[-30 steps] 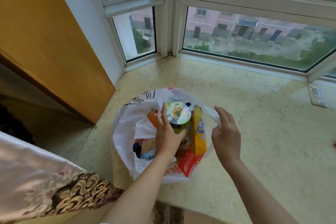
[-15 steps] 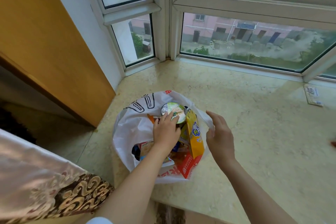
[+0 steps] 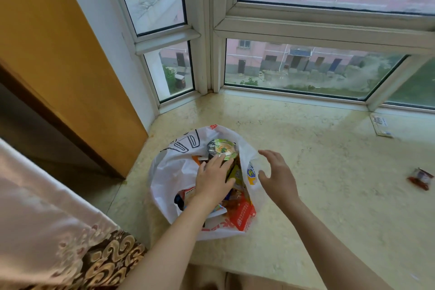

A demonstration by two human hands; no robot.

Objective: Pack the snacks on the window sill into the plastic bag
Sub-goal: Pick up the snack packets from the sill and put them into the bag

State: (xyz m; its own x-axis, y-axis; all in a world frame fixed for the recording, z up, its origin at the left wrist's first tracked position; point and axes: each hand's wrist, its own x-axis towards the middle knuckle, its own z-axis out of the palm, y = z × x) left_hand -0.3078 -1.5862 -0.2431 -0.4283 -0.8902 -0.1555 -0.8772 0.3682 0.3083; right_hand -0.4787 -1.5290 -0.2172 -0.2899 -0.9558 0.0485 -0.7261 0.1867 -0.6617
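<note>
A white plastic bag [image 3: 169, 172] stands open on the marble window sill [image 3: 329, 183], filled with several snacks. Among them are a noodle cup with a green lid [image 3: 221, 147], a yellow packet [image 3: 236, 174] and a red packet [image 3: 242, 215]. My left hand [image 3: 213, 182] reaches into the bag, and its straight fingers lie against the cup's near side. My right hand [image 3: 277, 178] hovers open with spread fingers just beside the bag's right rim, holding nothing. A small red-wrapped snack [image 3: 420, 178] lies alone on the sill at far right.
A white paper packet [image 3: 380, 125] lies near the back right window frame. A wooden panel [image 3: 58, 54] stands left of the sill. A patterned curtain [image 3: 47, 231] hangs at bottom left. Window panes close off the back.
My left hand has pushed the noodle cup farther back and down into the bag. The bag's right side now covers most of the yellow packet. My right hand stays beside the rim.
</note>
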